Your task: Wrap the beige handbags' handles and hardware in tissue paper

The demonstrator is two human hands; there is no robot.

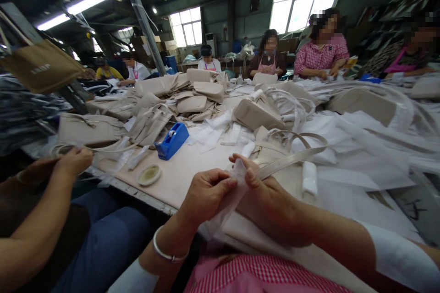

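My left hand [209,192] pinches a thin, translucent white wrapping sheet [225,210] between thumb and fingers. Facing it, my right hand [271,201] has its thumb and fingers closed round the sheet's upper part and a beige bag strap [288,158]. The strap loops away to the right, beyond my right hand. A beige bag [252,233] lies below my hands against the table edge, partly covered by my right forearm. Just past my right hand, a rolled white wrapper [310,178] rests on the table.
A blue tape dispenser [173,141] and a small round dish [149,175] stand on the table [172,183] to the left. Beige bags [192,96] are heaped behind, with white sheets [360,146] at right. A co-worker's hands [74,162] work close on my left; other people sit across.
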